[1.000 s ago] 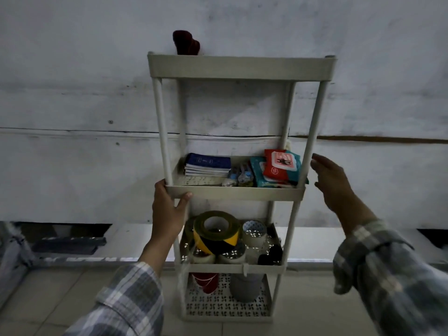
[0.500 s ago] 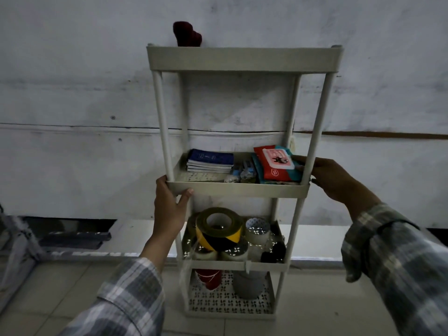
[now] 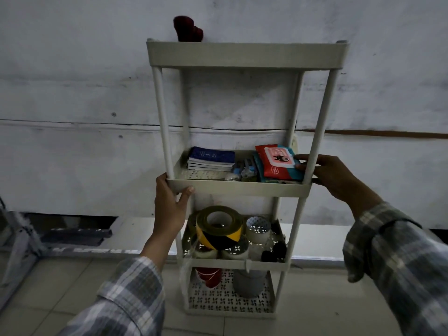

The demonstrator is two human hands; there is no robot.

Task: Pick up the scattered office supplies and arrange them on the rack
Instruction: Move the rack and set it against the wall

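A pale four-tier plastic rack (image 3: pixel 247 54) stands against a white wall. Its second shelf holds a stack of blue notebooks (image 3: pixel 211 158), small clips and a red wipes pack (image 3: pixel 278 162). Below sit a yellow-and-black tape roll (image 3: pixel 219 229), white tape rolls (image 3: pixel 258 230) and black binder clips (image 3: pixel 276 251). The bottom tier has a red cup (image 3: pixel 209 277) and a grey cup (image 3: pixel 248 283). My left hand (image 3: pixel 171 207) grips the second shelf's front left corner. My right hand (image 3: pixel 332 175) holds the right post and shelf edge, fingers touching the wipes pack.
A dark red object (image 3: pixel 188 29) stands on the top shelf at the back left. A low white ledge (image 3: pixel 315 238) runs along the wall behind the rack. Dark flat items (image 3: pixel 75 235) lie at the left by a metal frame (image 3: pixel 17 241). The floor is tiled.
My right hand has come in from the open air at the right and closed on the rack's right post and shelf edge. The left hand has kept its grip on the left corner.
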